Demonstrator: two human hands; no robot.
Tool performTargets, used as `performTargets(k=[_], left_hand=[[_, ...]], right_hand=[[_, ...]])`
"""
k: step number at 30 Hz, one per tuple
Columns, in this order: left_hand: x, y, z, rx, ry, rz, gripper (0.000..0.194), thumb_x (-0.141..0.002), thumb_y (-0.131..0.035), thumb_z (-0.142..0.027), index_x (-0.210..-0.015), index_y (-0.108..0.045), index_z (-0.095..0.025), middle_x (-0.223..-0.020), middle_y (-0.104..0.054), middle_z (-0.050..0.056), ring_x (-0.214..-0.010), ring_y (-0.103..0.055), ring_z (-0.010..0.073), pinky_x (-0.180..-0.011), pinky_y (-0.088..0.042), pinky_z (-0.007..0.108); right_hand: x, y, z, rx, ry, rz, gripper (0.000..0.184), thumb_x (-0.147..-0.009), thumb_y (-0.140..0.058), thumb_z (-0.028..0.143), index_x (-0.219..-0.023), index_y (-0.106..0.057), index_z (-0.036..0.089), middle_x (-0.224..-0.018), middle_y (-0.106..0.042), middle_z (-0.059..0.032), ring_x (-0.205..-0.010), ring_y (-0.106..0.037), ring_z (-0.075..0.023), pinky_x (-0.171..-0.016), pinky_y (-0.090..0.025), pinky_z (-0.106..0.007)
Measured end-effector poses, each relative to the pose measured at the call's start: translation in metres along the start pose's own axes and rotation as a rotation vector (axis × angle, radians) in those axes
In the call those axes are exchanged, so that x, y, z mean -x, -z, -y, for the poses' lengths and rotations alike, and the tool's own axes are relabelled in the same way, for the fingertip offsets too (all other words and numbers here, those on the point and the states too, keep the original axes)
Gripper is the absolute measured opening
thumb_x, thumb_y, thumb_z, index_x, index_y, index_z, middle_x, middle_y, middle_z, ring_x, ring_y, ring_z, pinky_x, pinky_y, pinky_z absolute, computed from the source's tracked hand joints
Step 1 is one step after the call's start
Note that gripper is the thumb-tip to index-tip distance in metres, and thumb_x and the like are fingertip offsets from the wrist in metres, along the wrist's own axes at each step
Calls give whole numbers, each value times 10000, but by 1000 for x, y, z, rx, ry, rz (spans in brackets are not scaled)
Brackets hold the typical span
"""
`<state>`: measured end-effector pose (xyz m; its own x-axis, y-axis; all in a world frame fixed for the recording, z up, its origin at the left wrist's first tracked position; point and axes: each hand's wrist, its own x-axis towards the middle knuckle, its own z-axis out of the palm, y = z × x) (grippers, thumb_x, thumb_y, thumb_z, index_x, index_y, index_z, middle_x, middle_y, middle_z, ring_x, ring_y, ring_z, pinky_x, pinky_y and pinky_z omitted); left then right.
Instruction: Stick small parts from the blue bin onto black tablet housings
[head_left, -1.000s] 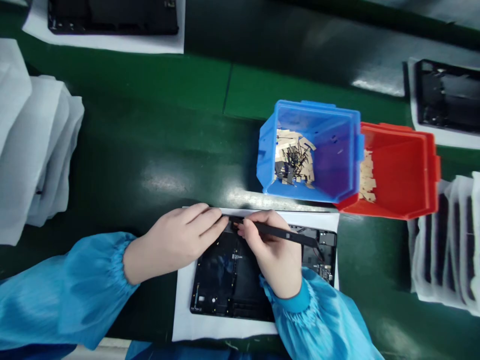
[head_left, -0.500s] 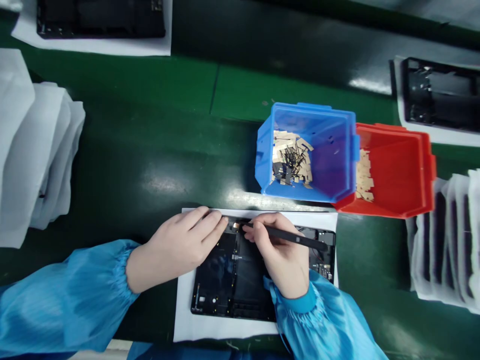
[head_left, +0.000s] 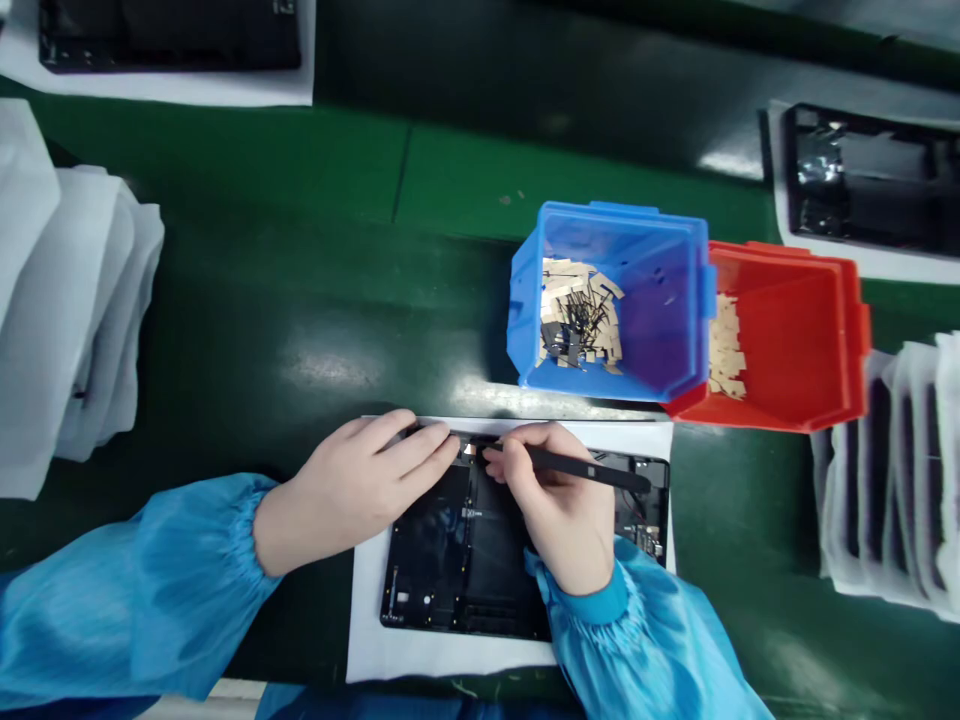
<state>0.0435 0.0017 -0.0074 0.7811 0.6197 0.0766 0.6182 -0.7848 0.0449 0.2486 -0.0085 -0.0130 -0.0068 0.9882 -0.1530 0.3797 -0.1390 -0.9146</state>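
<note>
A black tablet-like housing (head_left: 499,560) with inner parts showing lies on a white sheet (head_left: 450,655) in front of me. My left hand (head_left: 364,482) rests at its upper left edge, fingers stretched out over the rim and holding nothing. Black tweezers (head_left: 585,467) are gripped in my right hand (head_left: 562,500), pen-like, above the housing's upper middle. Their tips point left to a small pale-and-copper piece (head_left: 470,450) by my left fingertips. Whether the tips hold anything is too small to tell.
Beyond the housing stands a blue bin (head_left: 630,300) holding pale and black small pieces. Beside it is a red bin (head_left: 795,340) with pale pieces. White foam sheets (head_left: 90,310) stand left, more foam sleeves (head_left: 892,480) right. Further housings (head_left: 172,40) lie at the back.
The far housings and the seam in the green surface have slid left relative to the bins. My hands and the tweezers stay almost in place, with only slight finger movement.
</note>
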Motion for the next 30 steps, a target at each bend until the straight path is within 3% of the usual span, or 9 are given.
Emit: performTargets(k=[3, 7, 9, 13, 16, 18, 21, 25, 30], left_hand=[[-7, 1, -2, 34, 31, 62, 428, -874, -433, -132, -1293, -462, -211, -1218, -541, 28, -1017, -499, 245, -750, -514, 340], [-13, 1, -3, 125, 90, 99, 506, -841, -465, -135, -1313, -419, -312, -1141, -551, 48, -979, -523, 253, -745, -509, 384], [-7, 0, -1, 204, 115, 47, 505, -846, -465, -127, -1313, -414, -311, -1151, -546, 53, -1003, -528, 241, -794, -506, 394], [13, -3, 7, 359, 224, -101, 371, -886, -456, -178, -1256, -476, -151, -1250, -518, 85, -1140, -485, 198, -975, -438, 343], [21, -4, 8, 286, 153, -69, 325, -899, -453, -222, -1208, -529, -157, -1280, -523, 59, -1198, -449, 216, -987, -420, 372], [20, -3, 6, 235, 97, -24, 345, -903, -450, -253, -1232, -518, -175, -1315, -502, 44, -1209, -439, 231, -960, -426, 391], [16, -1, 3, 213, 84, -1, 379, -903, -448, -290, -1263, -494, -181, -1341, -482, 43, -1213, -434, 233, -940, -420, 386], [12, 1, -1, 206, 109, 10, 389, -894, -460, -318, -1261, -496, -194, -1332, -486, 47, -1204, -434, 243, -933, -407, 392], [9, -1, 0, 228, 101, -15, 366, -885, -466, -344, -1209, -534, -187, -1254, -531, 86, -1136, -472, 263, -891, -428, 403]], right_hand=[[0, 8, 0, 61, 119, -102, 109, -857, -511, 216, -755, -546, 201, -641, -560, 26, -587, -567, -132, -565, -452, -256], [0, 21, 4, 138, 350, -271, 141, -862, -430, 205, -801, -557, 193, -923, -547, -56, -886, -544, -200, -798, -429, -363], [3, 20, 8, 192, 389, -192, 107, -848, -439, 170, -828, -541, 194, -882, -541, -52, -841, -543, -186, -754, -438, -335], [13, 1, 14, 483, 424, 70, 93, -832, -522, 274, -800, -505, 188, -715, -534, -18, -596, -521, -140, -521, -401, -245], [21, -16, 16, 750, 453, 125, 228, -840, -537, 399, -770, -535, 182, -697, -562, -29, -555, -522, -142, -482, -360, -253], [23, -21, 16, 818, 469, 119, 187, -871, -495, 329, -775, -559, 182, -691, -574, -31, -564, -531, -145, -498, -358, -257], [21, -17, 15, 771, 428, 99, 140, -866, -451, 198, -783, -564, 183, -702, -583, -25, -579, -533, -139, -545, -387, -248], [10, -5, 12, 581, 322, 60, 104, -826, -485, 162, -730, -508, 196, -724, -577, -16, -623, -536, -135, -589, -407, -237], [-6, 0, 7, 449, 310, -8, 105, -793, -543, 146, -723, -489, 203, -714, -560, 8, -655, -538, -130, -615, -411, -223]])
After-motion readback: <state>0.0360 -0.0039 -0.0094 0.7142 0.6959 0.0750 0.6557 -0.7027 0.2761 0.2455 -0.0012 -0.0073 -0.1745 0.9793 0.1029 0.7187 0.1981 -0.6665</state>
